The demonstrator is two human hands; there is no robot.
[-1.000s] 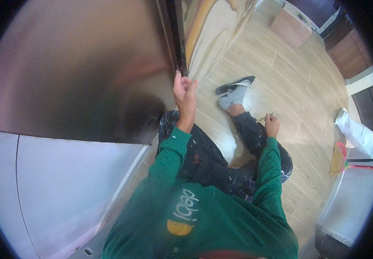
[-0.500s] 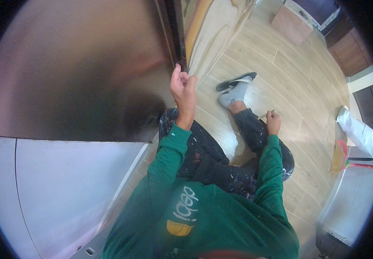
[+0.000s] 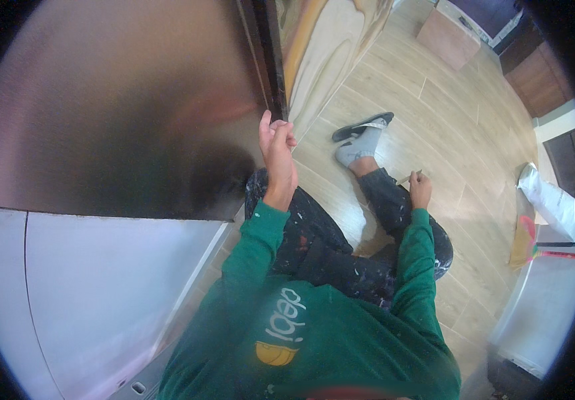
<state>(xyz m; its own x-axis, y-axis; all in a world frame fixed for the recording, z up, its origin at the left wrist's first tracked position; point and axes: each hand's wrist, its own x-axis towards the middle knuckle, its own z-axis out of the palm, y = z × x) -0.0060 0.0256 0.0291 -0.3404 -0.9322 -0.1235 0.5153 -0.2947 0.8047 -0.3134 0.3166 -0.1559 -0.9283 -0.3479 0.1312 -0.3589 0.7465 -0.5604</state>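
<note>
My left hand (image 3: 278,153) is by the lower end of the dark edge (image 3: 269,67) of a large glossy brown panel (image 3: 121,120). One finger is stretched toward that edge and the others are loosely bent, with nothing visible in them; whether a fingertip touches is unclear. Over my bent leg, my right hand (image 3: 421,191) is closed around a thin, pale tool (image 3: 405,179). Only its narrow end shows, so its kind cannot be told.
White panels (image 3: 121,267) stand at lower left, below the brown one. A cream-and-brown patterned panel (image 3: 327,53) adjoins the dark edge. Wood-look floor (image 3: 461,140) runs to the right, with a box (image 3: 449,35), a white bag (image 3: 549,200) and a broom (image 3: 523,243) along the far side.
My left hand has dropped slightly down along the dark edge and turned, with one finger now straighter. My right hand and the tool have hardly moved.
</note>
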